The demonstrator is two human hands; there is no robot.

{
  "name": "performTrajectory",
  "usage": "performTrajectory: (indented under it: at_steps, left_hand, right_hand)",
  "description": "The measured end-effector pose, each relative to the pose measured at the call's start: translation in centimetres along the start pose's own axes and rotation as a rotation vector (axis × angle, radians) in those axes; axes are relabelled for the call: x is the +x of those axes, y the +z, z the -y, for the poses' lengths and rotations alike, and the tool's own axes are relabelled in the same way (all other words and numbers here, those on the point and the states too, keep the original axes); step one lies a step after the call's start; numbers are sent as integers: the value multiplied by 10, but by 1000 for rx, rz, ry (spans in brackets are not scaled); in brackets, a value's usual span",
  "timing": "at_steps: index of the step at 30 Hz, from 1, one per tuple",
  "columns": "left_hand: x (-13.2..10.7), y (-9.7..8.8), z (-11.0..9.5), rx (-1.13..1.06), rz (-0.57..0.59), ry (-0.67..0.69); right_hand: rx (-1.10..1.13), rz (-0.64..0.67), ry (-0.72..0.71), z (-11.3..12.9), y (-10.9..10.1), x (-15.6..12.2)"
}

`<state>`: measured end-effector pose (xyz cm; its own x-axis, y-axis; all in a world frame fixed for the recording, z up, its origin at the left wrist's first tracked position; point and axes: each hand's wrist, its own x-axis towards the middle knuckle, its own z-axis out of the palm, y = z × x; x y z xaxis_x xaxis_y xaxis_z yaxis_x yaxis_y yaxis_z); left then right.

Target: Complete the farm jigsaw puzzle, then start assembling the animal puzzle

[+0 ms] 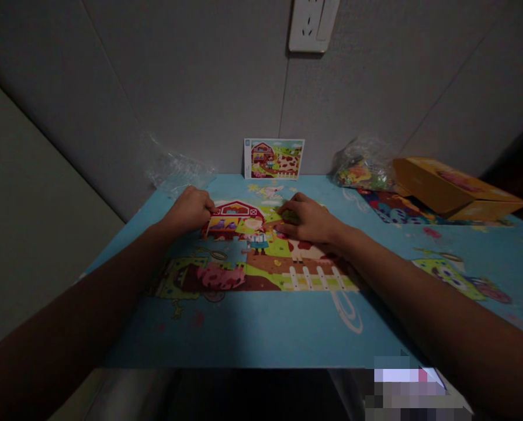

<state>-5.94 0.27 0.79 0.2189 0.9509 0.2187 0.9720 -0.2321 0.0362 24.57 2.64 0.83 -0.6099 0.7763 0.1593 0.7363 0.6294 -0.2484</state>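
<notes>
A partly joined jigsaw puzzle [261,269] lies on the blue table, showing a red barn, a farmer, a spotted pig, a cow and a white fence. A gap in its left part, between barn and pig, lets the tabletop show through. My left hand [190,209] has its fingers curled together at the barn's upper left edge, gripping the puzzle there. Over the upper right part rests my right hand [307,219], fingers bent and apart, fingertips touching the pieces. It covers much of the cow; no loose piece is visible in it.
A picture card [274,159] of the same farm scene leans against the wall. Clear crumpled plastic [177,169] lies back left. Back right are a plastic bag [361,169] of colourful pieces and a yellow box [458,184] on a dark blue picture sheet [388,209].
</notes>
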Motion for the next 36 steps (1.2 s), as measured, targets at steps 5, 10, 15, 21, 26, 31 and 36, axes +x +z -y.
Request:
performTrajectory:
  at_steps: [5,10,15,21,26,31,36]
  left_hand:
    - [-3,1,-2,44,11,7]
    - [-5,3,-4,-15,-17,75]
    - [-8,1,-9,-92,-100,185]
    - [-13,0,-20,-258,-147,375]
    - [-16,8,-39,-410,-29,543]
    - [-10,15,-40,-384,-11,413]
    - [-6,18,-31,-321,4,292]
  right_hand:
    - [-17,32,81,0,2,3]
    - [-32,-13,188,-5,6,1]
    - [-48,15,174,-5,5,-1]
    - [13,-2,178,-6,4,1]
    - [219,-45,163,4,6,-4]
    - [337,-152,86,19,5,-5]
    - [360,-248,39,24,6,-4]
